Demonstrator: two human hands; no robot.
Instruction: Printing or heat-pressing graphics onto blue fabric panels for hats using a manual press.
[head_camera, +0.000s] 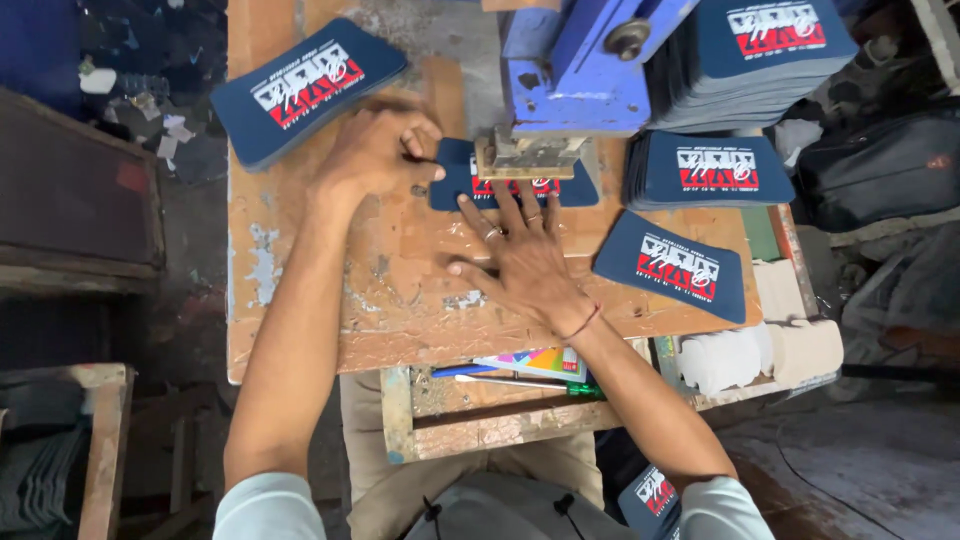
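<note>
Hands steady a navy card (455, 180) under the blue press (575, 75) on a worn bench (330, 270).
Left hand (378, 150) loosely curled at the card's edge, right hand (520, 255) flat with spread fingers (510, 205); fingertips risk pinching beneath the press head.

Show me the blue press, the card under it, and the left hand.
Blue press (575, 75), head view, on its blue body.
Card (455, 180), head view, on its left end.
Left hand (378, 150), head view, on its back.

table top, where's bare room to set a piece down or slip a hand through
Bare wood on the table lies left of the left hand and along the near edge before the right hand. It is crowded around the blue press and the card stacks.
</note>
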